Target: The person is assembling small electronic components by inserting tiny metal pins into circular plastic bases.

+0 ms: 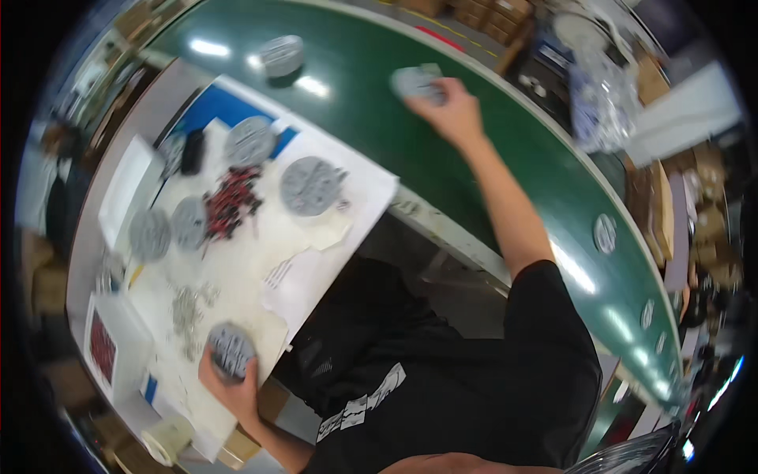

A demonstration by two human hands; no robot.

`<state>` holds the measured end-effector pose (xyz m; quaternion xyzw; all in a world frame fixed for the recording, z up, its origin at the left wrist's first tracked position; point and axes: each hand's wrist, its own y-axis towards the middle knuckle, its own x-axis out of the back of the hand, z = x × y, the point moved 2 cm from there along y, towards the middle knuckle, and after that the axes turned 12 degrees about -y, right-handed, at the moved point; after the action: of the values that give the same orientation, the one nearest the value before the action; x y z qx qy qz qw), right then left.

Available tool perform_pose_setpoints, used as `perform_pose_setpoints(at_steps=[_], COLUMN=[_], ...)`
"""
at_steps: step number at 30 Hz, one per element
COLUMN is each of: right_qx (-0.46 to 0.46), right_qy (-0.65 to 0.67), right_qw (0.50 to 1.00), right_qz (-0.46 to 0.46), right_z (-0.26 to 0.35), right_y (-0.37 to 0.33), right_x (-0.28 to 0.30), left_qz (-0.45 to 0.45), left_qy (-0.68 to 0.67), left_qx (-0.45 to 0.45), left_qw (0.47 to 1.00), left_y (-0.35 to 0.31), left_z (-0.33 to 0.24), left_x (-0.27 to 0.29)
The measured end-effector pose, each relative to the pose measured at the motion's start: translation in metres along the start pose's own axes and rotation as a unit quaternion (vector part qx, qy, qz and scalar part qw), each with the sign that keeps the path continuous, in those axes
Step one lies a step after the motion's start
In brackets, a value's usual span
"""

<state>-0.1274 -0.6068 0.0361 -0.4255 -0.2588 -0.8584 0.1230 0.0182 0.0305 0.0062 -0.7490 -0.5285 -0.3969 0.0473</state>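
My left hand point(227, 393) is closed on the rim of a round grey plastic housing point(231, 352) at the near edge of the white worktable point(245, 272). Stretched far out over the green conveyor belt point(505, 150), my right hand point(456, 112) grips a second grey disc-shaped housing point(414, 84), slightly blurred. More grey round housings lie on the table, one near its right side point(311, 186) and one at the back point(250, 141). Between them is a pile of small red and black parts point(234, 202). Small shiny metal pieces point(189, 312) are scattered near my left hand.
Another grey housing point(282, 56) sits on the belt at the far left, and several more ride at the right point(605, 234). A white bin point(118, 347) with red parts stands at the table's left edge. Torn paper point(288, 280) lies by the front edge. Cartons point(505, 20) stand beyond the belt.
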Motion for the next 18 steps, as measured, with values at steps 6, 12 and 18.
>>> perform_pose_setpoints(at_steps=[6, 12, 18], right_qx=[0.429, 0.453, -0.185], right_qy=[0.052, 0.100, -0.307], right_qw=[0.869, 0.852, 0.930], right_qz=[0.240, 0.244, -0.083], right_z=[0.187, 0.170, -0.116], right_y=[-0.184, -0.207, -0.117], right_x=[-0.020, -0.020, 0.193], left_qz=[-0.095, 0.106, 0.037], left_qy=[-0.139, -0.374, -0.378], left_qx=[0.029, 0.200, 0.142], left_qw=[0.985, 0.899, 0.914], left_y=[0.029, 0.079, 0.073], left_z=[-0.030, -0.085, -0.084], left_x=[-0.035, -0.142, -0.114])
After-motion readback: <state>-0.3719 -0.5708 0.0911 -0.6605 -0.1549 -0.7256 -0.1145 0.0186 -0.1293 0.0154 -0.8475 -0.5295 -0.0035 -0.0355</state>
